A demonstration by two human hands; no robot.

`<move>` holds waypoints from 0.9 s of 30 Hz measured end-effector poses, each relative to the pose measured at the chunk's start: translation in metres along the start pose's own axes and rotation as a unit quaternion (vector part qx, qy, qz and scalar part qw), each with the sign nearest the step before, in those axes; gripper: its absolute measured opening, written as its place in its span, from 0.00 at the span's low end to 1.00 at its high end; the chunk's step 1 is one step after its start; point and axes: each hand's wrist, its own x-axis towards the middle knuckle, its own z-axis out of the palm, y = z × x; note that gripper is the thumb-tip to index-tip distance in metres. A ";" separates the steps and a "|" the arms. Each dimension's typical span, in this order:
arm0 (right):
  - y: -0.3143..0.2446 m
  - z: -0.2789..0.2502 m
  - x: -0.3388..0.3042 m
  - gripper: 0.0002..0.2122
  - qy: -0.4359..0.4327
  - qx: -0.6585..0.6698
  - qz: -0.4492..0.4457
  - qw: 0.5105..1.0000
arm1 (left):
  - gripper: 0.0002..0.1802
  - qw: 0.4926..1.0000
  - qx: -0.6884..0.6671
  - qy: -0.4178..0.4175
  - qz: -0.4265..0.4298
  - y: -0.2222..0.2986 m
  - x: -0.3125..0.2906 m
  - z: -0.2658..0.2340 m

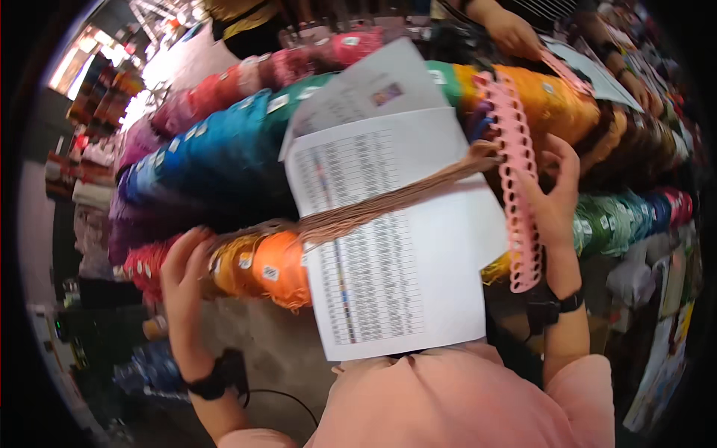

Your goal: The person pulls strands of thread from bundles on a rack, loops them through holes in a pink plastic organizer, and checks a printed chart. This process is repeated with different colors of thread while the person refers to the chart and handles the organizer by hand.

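A long skein of brown thread stretches slantwise across a printed paper chart with rows and a coloured column. Its far end lies at a pink strip with holes along its edges. My left hand, at the left, has its fingers curled on the skein's other end, beside red and golden thread bundles. My right hand is at the pink strip, thumb side against its edge and the other fingers bent. Part of that grip is hidden. A second sheet sticks up behind the chart.
Rows of coloured thread bundles hang across the front: blue, pink, orange and green. Across from me, another person's hand is at another pink strip. A black cable hangs at lower left.
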 end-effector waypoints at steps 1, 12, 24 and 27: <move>0.013 -0.009 -0.001 0.24 -0.026 0.036 0.028 0.999 | 0.16 0.997 -0.080 -0.016 -0.002 0.008 0.010 0.026; -0.023 -0.027 -0.039 0.08 -0.096 0.219 0.114 0.964 | 0.20 0.917 -0.234 -0.304 -0.108 0.020 0.069 0.105; -0.016 -0.004 -0.036 0.07 -0.143 0.414 0.157 0.885 | 0.12 0.821 -0.501 -0.210 -0.177 0.001 0.059 0.104; -0.013 -0.007 -0.039 0.06 -0.114 0.399 0.118 0.902 | 0.12 0.841 -0.493 -0.180 -0.133 -0.006 0.055 0.087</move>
